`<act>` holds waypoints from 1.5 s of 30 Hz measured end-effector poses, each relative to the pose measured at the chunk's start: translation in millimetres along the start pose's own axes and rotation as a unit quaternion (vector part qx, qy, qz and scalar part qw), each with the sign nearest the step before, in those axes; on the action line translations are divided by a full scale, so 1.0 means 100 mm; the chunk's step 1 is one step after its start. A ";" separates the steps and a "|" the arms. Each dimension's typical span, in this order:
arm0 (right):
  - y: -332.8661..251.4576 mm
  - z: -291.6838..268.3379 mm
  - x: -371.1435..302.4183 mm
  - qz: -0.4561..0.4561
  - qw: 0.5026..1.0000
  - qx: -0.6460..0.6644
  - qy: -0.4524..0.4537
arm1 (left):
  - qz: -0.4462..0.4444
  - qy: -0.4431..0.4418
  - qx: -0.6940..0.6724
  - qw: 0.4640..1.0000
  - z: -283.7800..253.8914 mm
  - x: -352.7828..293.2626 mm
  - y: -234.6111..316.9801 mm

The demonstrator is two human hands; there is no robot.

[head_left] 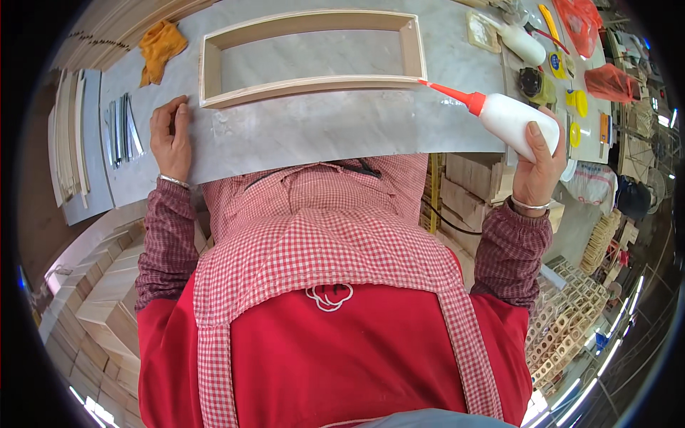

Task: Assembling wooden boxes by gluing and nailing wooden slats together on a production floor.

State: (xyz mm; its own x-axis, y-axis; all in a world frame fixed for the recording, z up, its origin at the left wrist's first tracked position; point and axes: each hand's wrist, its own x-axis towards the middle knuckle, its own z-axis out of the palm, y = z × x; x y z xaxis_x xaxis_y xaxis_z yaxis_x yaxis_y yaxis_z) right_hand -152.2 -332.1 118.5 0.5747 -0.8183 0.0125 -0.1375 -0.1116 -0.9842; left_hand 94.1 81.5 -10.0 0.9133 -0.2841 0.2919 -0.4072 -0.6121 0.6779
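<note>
A rectangular wooden frame (314, 91) stands on the grey tabletop (285, 128), its long side toward me. My right hand (539, 160) is wrapped round a white squeeze bottle (515, 123) with a long red nozzle. The bottle is tilted, and the nozzle's tip meets the near right corner of the frame's upper edge, or hovers just by it. My left hand (171, 139) rests on the table left of the frame's near left corner, apart from it. Its fingers are loosely bent and spread, with nothing in them.
An orange cloth (161, 48) lies at the back left, with thin metal strips (123, 130) nearer. Wooden strips (68, 139) line the left side. Another white bottle (523, 44), a dark-topped jar (535, 85), yellow tape rolls (576, 103) and red plastic bags (612, 82) are at right.
</note>
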 end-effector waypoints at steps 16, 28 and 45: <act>0.00 0.42 0.04 0.096 0.968 0.228 -0.038 | 0.121 0.136 0.245 0.952 -0.11 1.03 -0.50; -0.62 2.05 -0.10 0.094 0.955 0.207 -0.193 | -0.132 0.056 -0.367 0.919 -0.90 0.85 0.55; -0.75 2.30 -0.34 0.112 0.923 0.249 -0.272 | -0.150 -0.150 -0.474 0.854 -0.94 0.71 0.92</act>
State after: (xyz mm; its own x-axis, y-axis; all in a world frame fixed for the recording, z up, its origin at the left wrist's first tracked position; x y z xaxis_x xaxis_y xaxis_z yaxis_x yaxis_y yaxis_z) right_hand 24.1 -166.4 151.6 0.9157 -0.3693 -0.1582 0.0080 0.4105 -0.9118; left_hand 122.5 74.6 136.7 0.8716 -0.4833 -0.0815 0.1700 0.1422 0.9751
